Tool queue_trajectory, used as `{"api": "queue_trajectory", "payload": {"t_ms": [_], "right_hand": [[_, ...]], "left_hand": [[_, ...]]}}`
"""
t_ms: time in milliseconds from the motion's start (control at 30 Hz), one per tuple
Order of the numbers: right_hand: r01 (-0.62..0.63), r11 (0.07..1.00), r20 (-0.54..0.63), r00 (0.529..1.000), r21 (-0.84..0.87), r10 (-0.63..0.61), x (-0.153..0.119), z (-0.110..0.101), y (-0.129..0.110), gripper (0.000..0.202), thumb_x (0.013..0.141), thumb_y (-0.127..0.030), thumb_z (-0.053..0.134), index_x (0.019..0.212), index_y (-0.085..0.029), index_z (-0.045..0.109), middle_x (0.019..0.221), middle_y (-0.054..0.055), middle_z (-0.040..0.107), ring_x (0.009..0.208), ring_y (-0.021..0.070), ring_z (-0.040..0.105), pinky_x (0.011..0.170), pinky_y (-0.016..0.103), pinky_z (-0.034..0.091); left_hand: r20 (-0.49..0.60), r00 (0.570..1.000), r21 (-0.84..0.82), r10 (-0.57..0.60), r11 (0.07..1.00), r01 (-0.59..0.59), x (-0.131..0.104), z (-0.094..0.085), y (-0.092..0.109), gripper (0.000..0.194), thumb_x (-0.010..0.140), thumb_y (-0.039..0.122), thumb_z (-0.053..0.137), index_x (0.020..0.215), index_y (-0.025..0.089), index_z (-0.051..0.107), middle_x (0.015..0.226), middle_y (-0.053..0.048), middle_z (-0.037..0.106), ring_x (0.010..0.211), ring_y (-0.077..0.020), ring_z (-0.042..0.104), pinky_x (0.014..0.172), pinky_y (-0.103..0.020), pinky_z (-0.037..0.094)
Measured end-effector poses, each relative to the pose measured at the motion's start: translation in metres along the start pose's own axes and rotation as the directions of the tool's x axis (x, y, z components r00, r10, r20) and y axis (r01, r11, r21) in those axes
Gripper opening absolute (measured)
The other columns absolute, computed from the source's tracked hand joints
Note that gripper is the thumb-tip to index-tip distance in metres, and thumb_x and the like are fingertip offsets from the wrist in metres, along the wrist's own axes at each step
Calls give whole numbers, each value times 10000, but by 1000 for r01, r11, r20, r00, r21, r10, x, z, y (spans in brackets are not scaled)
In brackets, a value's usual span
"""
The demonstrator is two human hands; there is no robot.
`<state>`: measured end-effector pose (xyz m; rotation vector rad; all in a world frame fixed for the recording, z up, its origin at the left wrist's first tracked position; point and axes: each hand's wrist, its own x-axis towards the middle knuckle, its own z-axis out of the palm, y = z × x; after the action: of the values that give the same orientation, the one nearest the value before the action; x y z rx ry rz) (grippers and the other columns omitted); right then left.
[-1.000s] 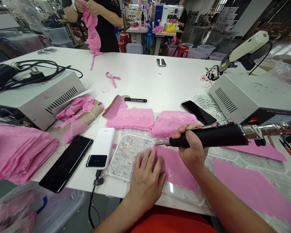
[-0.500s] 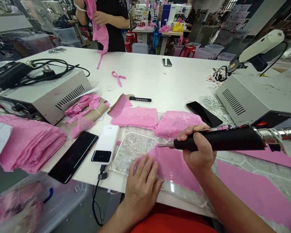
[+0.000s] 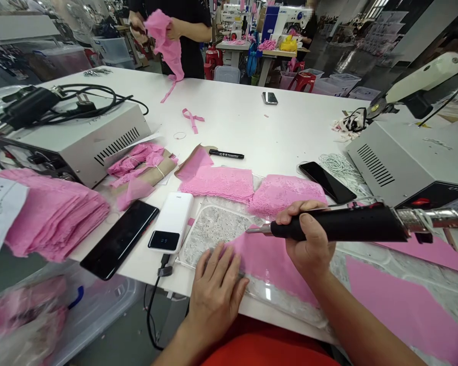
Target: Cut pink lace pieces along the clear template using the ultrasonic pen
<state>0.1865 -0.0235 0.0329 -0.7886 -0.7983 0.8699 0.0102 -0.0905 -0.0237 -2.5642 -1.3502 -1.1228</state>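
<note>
My right hand [image 3: 312,246] is wrapped around a black handheld welding gun [image 3: 343,223]. Its narrow metal tip points left, at the upper left corner of a pink fabric piece [image 3: 270,259]; I cannot tell whether it touches. My left hand [image 3: 217,284] lies flat, fingers stretched, at the left edge of that fabric. Beneath both is a clear plate [image 3: 189,249] over a grey marbled surface. Two stacks of pink lace pieces, a left stack [image 3: 221,183] and a right stack [image 3: 290,190], lie just beyond the plate.
Left are a white power bank [image 3: 177,213], a black phone [image 3: 120,239] and a pink fabric pile [image 3: 57,213]. Grey metal boxes stand on the left [image 3: 76,142] and right [image 3: 400,152]. Another phone [image 3: 326,180] and a marker [image 3: 227,154] lie farther back. A co-worker [image 3: 187,56] handles pink fabric.
The view has shifted slightly. My left hand has slid a little left along the fabric, and the gun's tip has also moved slightly left. The co-worker's hands and pink fabric have changed position.
</note>
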Motion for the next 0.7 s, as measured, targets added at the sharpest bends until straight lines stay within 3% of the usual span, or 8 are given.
{"api": "queue_trajectory", "payload": {"t_ms": [700], "right_hand": [[-46, 998, 88, 995, -32, 48, -12, 11, -1, 141, 738, -277, 643, 829, -241, 541, 729, -43, 517, 574, 101, 542, 571, 299, 505]], "left_hand": [[-17, 1000, 28, -24, 999, 25, -7, -5, -1, 296, 898, 177, 571, 1184, 109, 600, 1212, -134, 662, 1261, -285, 522, 1055, -456, 377]]}}
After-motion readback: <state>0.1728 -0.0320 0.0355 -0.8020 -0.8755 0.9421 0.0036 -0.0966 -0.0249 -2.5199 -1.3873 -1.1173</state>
